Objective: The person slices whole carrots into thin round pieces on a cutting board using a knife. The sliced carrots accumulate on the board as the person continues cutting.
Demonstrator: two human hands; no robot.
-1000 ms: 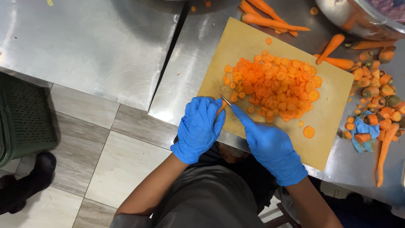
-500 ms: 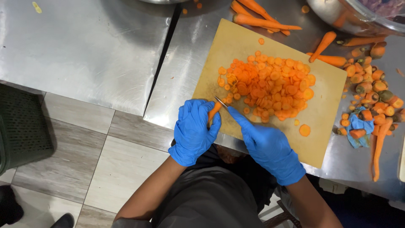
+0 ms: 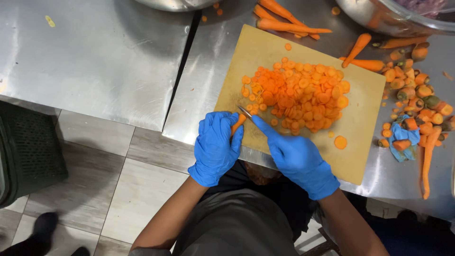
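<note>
While my left hand (image 3: 215, 147) has its grip closed around the carrot stub (image 3: 238, 124) at the cutting board's (image 3: 367, 151) near left corner, my right hand (image 3: 296, 159) clasps the knife (image 3: 244, 112), its blade crossing the stub's tip, which slants toward the slice pile (image 3: 298, 95).

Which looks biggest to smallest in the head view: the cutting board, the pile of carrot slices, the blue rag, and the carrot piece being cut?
1. Cutting board.
2. Pile of carrot slices, covering a good part of the board.
3. Blue rag on the counter.
4. Carrot piece; mostly hidden in the left hand, so its full size is unsure.
</note>
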